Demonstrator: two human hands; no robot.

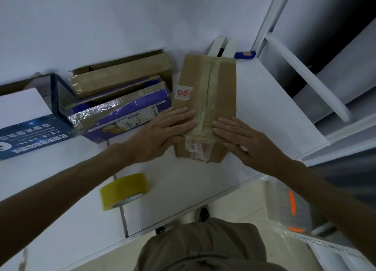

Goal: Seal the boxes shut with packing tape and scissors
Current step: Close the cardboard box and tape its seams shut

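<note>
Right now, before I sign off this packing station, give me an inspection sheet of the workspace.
Surface: white table, boxes along its far left.
Job's things: brown box, taped along its top seam; yellow tape roll nearer the person; blue handle behind the box, perhaps the scissors.
Clutter: purple box, open carton, blue printed box.
Grippers: left hand and right hand press flat on the box's near end.
Cables: nothing seen.
Surroundings: white shelving at right; plastic-wrapped bundle on the floor.
</note>
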